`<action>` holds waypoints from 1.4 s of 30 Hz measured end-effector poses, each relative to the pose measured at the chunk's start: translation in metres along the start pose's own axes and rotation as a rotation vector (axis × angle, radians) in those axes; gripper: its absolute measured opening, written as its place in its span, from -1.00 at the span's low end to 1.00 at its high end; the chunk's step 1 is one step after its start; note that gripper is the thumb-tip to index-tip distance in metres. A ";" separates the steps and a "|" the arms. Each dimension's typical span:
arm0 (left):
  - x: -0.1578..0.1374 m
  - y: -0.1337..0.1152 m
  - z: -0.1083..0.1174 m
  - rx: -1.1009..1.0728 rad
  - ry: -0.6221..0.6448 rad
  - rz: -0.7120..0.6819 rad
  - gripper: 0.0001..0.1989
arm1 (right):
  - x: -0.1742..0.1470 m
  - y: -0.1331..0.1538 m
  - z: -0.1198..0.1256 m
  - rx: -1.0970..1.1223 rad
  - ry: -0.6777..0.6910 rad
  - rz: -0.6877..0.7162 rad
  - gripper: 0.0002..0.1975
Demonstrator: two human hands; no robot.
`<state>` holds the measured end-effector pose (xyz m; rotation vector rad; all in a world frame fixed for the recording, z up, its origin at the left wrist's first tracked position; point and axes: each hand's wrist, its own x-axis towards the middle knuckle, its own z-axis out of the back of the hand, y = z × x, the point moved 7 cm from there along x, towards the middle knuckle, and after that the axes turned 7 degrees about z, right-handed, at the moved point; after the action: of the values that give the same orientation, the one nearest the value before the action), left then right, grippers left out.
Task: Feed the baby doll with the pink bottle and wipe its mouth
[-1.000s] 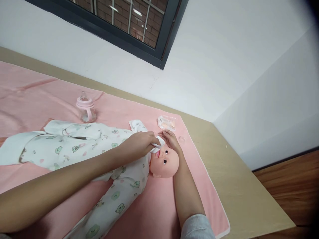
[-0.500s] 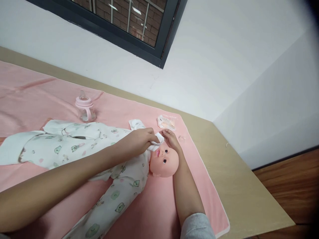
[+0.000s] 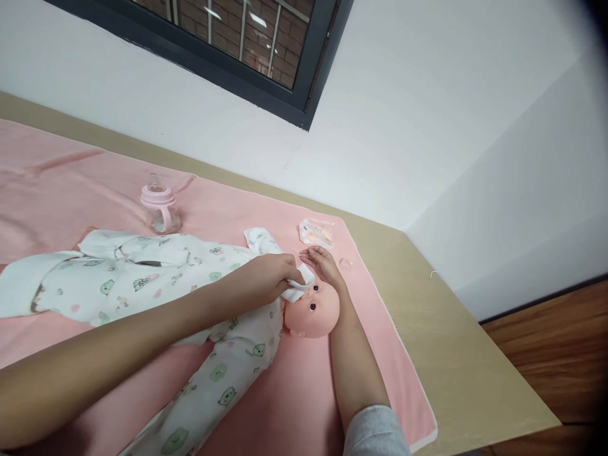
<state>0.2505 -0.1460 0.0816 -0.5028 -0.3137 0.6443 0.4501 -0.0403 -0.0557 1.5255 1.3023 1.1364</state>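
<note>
A baby doll (image 3: 316,320) with a bald head lies on its back in a white printed romper (image 3: 209,263). Pinched between the thumb and fingers of my left hand (image 3: 278,273) is a small folded white cloth (image 3: 300,288), which lies over the doll's mouth and cheek. My right hand (image 3: 323,263) rests by the far side of the doll's head, fingers stretched out together, with the forearm passing along the crown. No object shows in that hand.
A pink blanket (image 3: 280,405) covers much of the wooden table (image 3: 456,354). A pink-collared baby bottle (image 3: 160,206) stands behind the doll's legs. Beyond my right hand are a clear packet (image 3: 316,234) and a small clear item (image 3: 346,262). A wall and window frame (image 3: 266,98) border the back.
My left hand has moved slightly down towards the near side with the cloth, which now covers the doll's mouth. My right hand stays nearly in place.
</note>
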 end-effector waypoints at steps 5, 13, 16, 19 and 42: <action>0.001 0.001 0.000 -0.013 -0.017 0.000 -0.63 | -0.001 0.002 -0.002 0.001 -0.002 -0.004 -0.69; 0.003 0.002 0.000 0.005 -0.045 -0.009 -0.63 | -0.003 0.004 -0.003 -0.013 -0.011 -0.011 -0.69; 0.003 0.002 0.000 0.011 -0.056 -0.018 -0.65 | -0.003 0.004 -0.004 -0.009 -0.007 -0.014 -0.69; 0.003 0.002 0.000 0.008 -0.062 -0.021 -0.64 | -0.003 0.004 -0.003 -0.016 -0.006 -0.013 -0.70; -0.004 0.005 0.017 -0.109 0.066 0.015 -0.73 | 0.000 -0.001 0.001 -0.008 0.014 0.007 -0.67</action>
<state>0.2371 -0.1391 0.0926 -0.6297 -0.2839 0.6266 0.4506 -0.0403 -0.0565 1.5194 1.3011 1.1571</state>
